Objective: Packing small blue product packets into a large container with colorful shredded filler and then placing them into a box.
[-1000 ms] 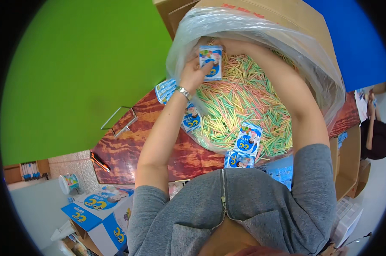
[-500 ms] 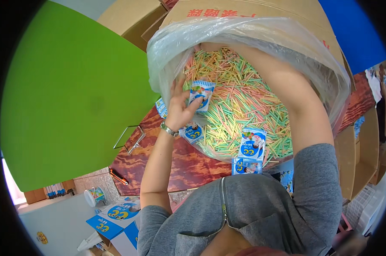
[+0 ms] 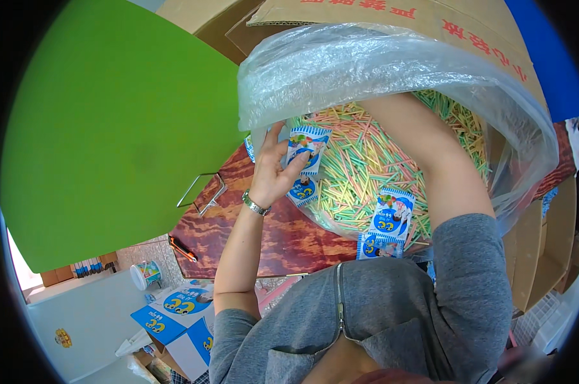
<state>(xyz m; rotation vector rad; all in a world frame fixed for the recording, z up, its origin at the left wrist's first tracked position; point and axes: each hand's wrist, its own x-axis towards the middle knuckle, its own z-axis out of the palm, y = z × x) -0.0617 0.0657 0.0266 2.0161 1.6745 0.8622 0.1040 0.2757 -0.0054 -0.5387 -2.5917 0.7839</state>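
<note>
A large clear plastic bag [image 3: 360,61] holds many thin pastel sticks [image 3: 350,185] in pink, yellow and green. My right forearm [image 3: 424,137] reaches into it from the right; the hand is hidden under the bag's folded far side. At the bag's left edge, my left hand [image 3: 275,173] grips a small blue-and-white packet [image 3: 310,144], its thumb across the front. Below that packet hangs a similar one [image 3: 304,191]. Two more packets, an upper one [image 3: 392,211] and a lower one [image 3: 379,246], lie end to end at the bag's near edge.
Behind the bag stands a cardboard carton [image 3: 430,16]. A green board [image 3: 116,141] fills the left, beside a wire stand [image 3: 206,195]. An orange-and-black cutter [image 3: 182,248] lies on the red-brown patterned table [image 3: 251,237]. Printed boxes [image 3: 180,317] stand lower left; open cartons [image 3: 539,249] are at right.
The far side of the plastic bag now hangs lower over the sticks and covers my right hand, part of which showed before. My left hand keeps its place at the packet.
</note>
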